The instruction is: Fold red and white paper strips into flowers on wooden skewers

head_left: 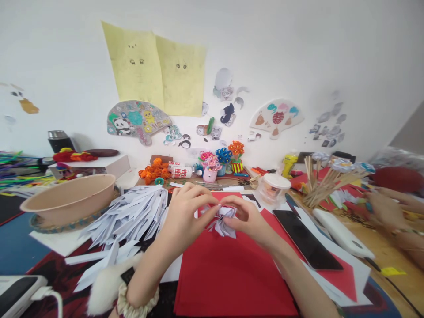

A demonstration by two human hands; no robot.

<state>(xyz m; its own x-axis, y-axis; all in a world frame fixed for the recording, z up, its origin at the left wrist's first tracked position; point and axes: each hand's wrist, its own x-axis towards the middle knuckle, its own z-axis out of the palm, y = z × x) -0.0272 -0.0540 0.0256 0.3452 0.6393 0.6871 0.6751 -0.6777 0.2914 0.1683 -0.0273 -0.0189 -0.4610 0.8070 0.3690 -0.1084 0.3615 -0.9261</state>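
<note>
Between my two hands is a white folded-paper flower (222, 223), its pleated petals fanned out. My left hand (192, 210) pinches its upper left side with thumb and fingertips. On the right side, my right hand (243, 216) grips it, thumb on the front and fingers curled behind. The flower is held above a stack of red paper (228, 274). Left of my hands lies a large heap of folded white paper strips (132, 210), with a few loose strips nearer to me.
A beige oval basin (69, 198) stands at the left. At the right lie a black phone (306, 238), a white power bank (342, 232) and a bundle of wooden sticks (323, 185). Another person's hands (387, 207) work at the far right. Small flower pots (210, 174) stand by the wall.
</note>
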